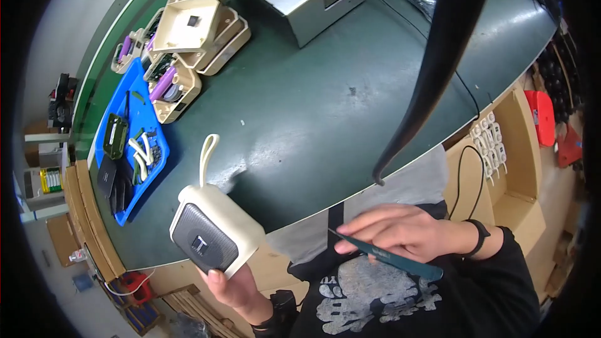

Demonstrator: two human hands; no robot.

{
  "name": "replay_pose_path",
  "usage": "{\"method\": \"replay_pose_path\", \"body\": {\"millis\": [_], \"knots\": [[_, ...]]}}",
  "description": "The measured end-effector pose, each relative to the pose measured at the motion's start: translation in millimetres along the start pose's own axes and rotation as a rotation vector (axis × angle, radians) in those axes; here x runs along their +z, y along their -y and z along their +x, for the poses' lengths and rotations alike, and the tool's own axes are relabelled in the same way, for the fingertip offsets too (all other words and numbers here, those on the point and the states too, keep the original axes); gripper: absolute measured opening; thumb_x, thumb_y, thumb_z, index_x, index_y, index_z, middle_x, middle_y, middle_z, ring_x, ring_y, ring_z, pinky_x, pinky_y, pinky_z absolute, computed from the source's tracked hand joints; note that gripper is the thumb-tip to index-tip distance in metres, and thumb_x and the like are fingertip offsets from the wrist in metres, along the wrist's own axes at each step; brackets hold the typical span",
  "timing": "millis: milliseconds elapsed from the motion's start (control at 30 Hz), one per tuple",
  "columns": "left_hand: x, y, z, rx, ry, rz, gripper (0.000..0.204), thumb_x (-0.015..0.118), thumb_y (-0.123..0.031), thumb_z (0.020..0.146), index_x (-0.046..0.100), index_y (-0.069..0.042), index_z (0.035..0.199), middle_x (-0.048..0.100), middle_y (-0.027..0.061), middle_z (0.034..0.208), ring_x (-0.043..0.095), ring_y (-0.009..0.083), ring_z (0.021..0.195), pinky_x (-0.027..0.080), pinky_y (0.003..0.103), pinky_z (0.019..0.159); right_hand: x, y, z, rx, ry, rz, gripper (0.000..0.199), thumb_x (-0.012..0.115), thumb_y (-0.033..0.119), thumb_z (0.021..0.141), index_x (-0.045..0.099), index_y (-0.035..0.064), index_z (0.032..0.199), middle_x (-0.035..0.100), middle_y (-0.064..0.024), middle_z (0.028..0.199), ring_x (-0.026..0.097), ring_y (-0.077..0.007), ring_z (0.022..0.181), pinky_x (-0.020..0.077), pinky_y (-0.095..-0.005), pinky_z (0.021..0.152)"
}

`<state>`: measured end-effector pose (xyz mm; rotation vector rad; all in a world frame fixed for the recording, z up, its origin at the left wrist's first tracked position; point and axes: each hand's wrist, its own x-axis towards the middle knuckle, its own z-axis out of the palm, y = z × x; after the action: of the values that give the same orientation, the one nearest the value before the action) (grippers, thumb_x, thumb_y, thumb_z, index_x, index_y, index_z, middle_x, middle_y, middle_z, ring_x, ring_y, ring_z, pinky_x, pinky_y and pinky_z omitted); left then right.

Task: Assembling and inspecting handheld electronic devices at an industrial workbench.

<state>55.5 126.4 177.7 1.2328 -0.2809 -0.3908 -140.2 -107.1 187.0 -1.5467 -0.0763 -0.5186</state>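
My left hand (pixel 233 291) is wrapped around the lower end of a cream portable speaker (pixel 241 219) with a dark grey grille and a cream wrist strap (pixel 207 153) standing up from its top. The speaker is tilted and held up at the table's near edge. In front of my chest, my right hand (pixel 407 235) has closed on dark green tweezers (pixel 407 264). Their narrow tips point left toward the speaker, without touching it. Part of my right hand's fingers is hidden behind the tweezers.
A blue tray (pixel 161 164) on the green table (pixel 300 106) holds straps and small parts. Behind it lie opened cream speaker housings (pixel 184 28), some with purple cells (pixel 163 83). A grey metal fixture (pixel 313 0) stands farther back. A dark curved object (pixel 432 75) hangs close by. Right is a cardboard box (pixel 523 150).
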Motion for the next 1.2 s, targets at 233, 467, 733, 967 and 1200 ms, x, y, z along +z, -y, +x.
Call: {"method": "replay_pose_path", "body": {"millis": [233,467,733,967,1200], "knots": [[9,-9,-3,0.082,-0.020,-0.079,0.066,0.057,-0.038,0.088,0.040,0.001,0.138,0.055,0.0178,0.126,0.057,0.0311,0.108,0.050,0.046,0.078,-2,-8,25,-0.051,-0.181,-0.081,0.018,0.064,-0.001,0.087,0.054,0.0067,0.099,0.067,-0.0183,0.114,0.055,-0.0366,0.122,0.0202,-0.0531,0.115],[34,-25,-8,-0.119,-0.166,0.056,0.125,0.084,-0.047,0.063,0.008,-0.003,0.152,0.036,0.0180,0.145,0.043,0.0303,0.129,0.037,0.041,0.107,-15,-3,6,-0.055,-0.345,-0.437,0.019,0.056,0.029,0.095,0.042,0.0174,0.100,0.069,-0.0076,0.106,0.053,-0.0317,0.118,0.0085,-0.0612,0.114],[75,-16,11,-0.218,0.212,0.143,0.121,0.077,-0.037,0.073,-0.011,-0.004,0.150,0.016,0.0256,0.153,0.031,0.0354,0.137,0.031,0.045,0.110,-17,-9,6,-0.108,-0.493,-0.584,0.020,0.056,0.025,0.095,0.039,0.0133,0.097,0.069,-0.0113,0.104,0.053,-0.0325,0.113,0.0284,-0.0530,0.109],[88,-1,21,-0.096,0.357,0.262,0.101,0.064,-0.039,0.082,0.000,0.000,0.150,0.025,0.0228,0.149,0.032,0.0334,0.136,0.026,0.044,0.111,0,-12,13,-0.096,-0.499,0.024,0.018,0.058,-0.001,0.091,0.045,0.0051,0.102,0.064,-0.0207,0.105,0.062,-0.0273,0.100,0.0527,-0.0398,0.089],[94,-8,24,-0.042,0.416,0.437,0.092,0.061,-0.035,0.087,0.004,0.003,0.149,0.034,0.0222,0.143,0.039,0.0304,0.131,0.029,0.040,0.109,8,-16,10,-0.139,-0.461,0.315,0.021,0.059,-0.013,0.085,0.047,-0.0021,0.100,0.060,-0.0240,0.106,0.066,-0.0301,0.099,0.0567,-0.0435,0.087]]}}
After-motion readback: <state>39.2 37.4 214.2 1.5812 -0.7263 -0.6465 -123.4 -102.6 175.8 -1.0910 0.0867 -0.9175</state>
